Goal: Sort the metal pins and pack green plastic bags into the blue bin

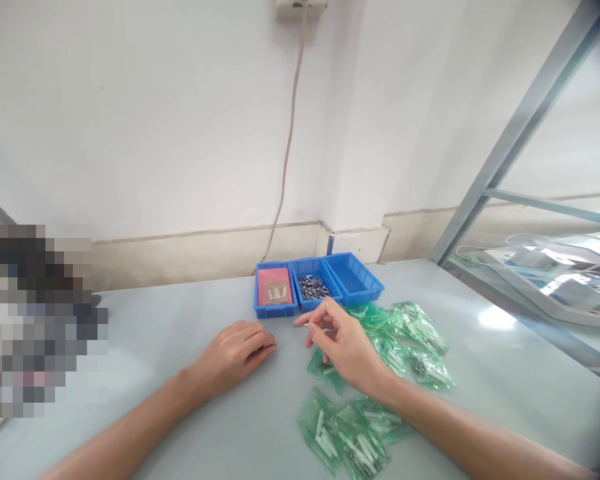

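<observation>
My right hand (339,341) hovers over the table in front of three blue bins, its fingers pinched on a small metal pin (301,325). My left hand (234,357) rests on the table with fingers curled together; I cannot make out anything in it. The left bin (275,291) holds a pink sheet with small pale parts. Many small metal pins fill the middle bin (313,287). Nothing shows in the right bin (354,277). Several green plastic bags (405,343) of small parts lie under and right of my right hand.
The pale grey table (180,333) meets a white wall with a cable (289,147) hanging down it. A metal frame (510,140) and a shelf with white items stand at the right. A blurred-out area covers the left edge.
</observation>
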Demonstrator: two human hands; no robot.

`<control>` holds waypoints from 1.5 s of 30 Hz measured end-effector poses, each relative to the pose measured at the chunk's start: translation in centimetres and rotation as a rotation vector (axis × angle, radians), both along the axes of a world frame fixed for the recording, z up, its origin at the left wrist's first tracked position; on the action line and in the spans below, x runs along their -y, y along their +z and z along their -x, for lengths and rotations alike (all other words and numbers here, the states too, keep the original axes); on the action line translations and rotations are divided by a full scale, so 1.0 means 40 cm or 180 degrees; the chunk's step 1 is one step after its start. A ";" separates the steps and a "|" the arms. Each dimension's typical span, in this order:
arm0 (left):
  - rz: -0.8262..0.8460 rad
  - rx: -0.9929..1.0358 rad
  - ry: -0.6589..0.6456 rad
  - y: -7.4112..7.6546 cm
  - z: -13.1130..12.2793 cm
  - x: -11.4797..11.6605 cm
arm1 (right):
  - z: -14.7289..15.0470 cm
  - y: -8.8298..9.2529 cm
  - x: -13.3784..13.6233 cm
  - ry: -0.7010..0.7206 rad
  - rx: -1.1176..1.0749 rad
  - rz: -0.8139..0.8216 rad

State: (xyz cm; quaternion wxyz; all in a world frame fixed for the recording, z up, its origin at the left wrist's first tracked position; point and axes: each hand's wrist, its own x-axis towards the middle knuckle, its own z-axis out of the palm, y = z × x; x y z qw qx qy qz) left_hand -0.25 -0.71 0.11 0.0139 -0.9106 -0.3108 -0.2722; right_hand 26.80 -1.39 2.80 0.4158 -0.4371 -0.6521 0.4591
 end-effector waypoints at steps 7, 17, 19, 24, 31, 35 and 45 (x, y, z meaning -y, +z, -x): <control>0.0099 -0.0024 0.0069 -0.003 0.000 -0.005 | 0.004 0.002 -0.003 -0.0140 -0.0176 0.0050; 0.0222 -0.0002 0.0231 0.004 -0.001 -0.004 | 0.002 -0.013 -0.010 -0.0247 -0.0139 -0.0197; 0.0178 0.0035 0.0297 0.006 -0.001 -0.002 | 0.002 -0.016 -0.013 -0.0285 -0.0098 -0.0257; -0.0010 0.0118 0.0571 0.008 0.001 -0.003 | 0.002 -0.016 -0.016 -0.0299 -0.0064 -0.0283; -0.0126 0.0336 0.1083 0.010 0.009 -0.020 | 0.000 -0.020 -0.018 -0.0384 0.0137 -0.0314; 0.0037 0.0337 0.1231 -0.003 0.015 -0.031 | 0.001 -0.015 -0.018 -0.0480 -0.0183 -0.0348; 0.0325 0.0270 0.1124 -0.016 0.023 -0.035 | -0.003 -0.005 -0.027 -0.0522 -0.0451 -0.0147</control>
